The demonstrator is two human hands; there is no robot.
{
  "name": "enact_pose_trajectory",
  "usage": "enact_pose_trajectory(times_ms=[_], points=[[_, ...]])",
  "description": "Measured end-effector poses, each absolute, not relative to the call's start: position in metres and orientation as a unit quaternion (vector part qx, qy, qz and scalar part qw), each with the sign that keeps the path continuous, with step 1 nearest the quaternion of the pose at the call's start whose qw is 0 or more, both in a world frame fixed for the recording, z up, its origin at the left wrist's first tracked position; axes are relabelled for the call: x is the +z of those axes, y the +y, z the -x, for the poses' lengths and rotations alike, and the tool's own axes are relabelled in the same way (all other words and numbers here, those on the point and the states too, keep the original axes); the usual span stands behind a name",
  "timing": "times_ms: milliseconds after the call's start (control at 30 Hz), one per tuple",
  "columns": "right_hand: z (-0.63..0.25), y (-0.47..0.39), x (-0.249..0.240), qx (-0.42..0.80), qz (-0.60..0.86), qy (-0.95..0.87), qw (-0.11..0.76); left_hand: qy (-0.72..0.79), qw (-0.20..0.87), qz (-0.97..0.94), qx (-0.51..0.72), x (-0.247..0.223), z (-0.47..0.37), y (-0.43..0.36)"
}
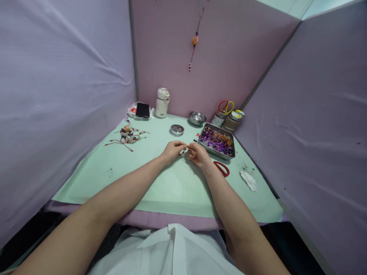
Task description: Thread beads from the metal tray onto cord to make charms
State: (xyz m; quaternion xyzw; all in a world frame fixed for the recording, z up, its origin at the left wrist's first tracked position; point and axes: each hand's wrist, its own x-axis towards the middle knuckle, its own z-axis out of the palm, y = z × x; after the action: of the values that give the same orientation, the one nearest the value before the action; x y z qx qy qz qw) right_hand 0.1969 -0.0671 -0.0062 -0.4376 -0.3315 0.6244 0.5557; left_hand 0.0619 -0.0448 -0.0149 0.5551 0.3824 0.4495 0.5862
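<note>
Near the middle of the table, my left hand (pixel 173 150) and my right hand (pixel 197 153) meet at the fingertips. Both are closed in a pinch on a small beaded string (pixel 182 152) with red and clear beads, which hangs between them just above the green cloth. Its finer parts are too small to make out. Right of my right hand lies a metal tray (pixel 234 149) of purple and orange beads and cords. Red-handled scissors (pixel 222 168) lie partly behind my right wrist.
Finished-looking beaded strings (pixel 129 135) lie at the left. Behind stand a white bottle (pixel 162 103), a round bead dish (pixel 177 130), a metal bowl (pixel 197 118) and jars (pixel 233 121). A white cloth (pixel 248 181) lies at the right; a beaded string (pixel 195 41) hangs on the back wall.
</note>
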Motion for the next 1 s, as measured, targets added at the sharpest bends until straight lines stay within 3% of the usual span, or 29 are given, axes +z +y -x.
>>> enact_pose_trajectory(times_ms=[333, 700, 1000], points=[[-0.1969, -0.0691, -0.0039, 0.623, 0.460, -0.333, 0.539, 0.387, 0.583, -0.549, 0.457, -0.0123, -0.0621, -0.0458], [-0.1973, -0.0725, -0.0008, 0.655, 0.492, -0.360, 0.446, 0.363, 0.622, -0.513, 0.466, -0.0177, -0.0633, -0.0420], [-0.1976, -0.0704, -0.0032, 0.502, 0.509, -0.441, 0.542, 0.369, 0.653, -0.478, 0.457, -0.0109, -0.0624, -0.0471]])
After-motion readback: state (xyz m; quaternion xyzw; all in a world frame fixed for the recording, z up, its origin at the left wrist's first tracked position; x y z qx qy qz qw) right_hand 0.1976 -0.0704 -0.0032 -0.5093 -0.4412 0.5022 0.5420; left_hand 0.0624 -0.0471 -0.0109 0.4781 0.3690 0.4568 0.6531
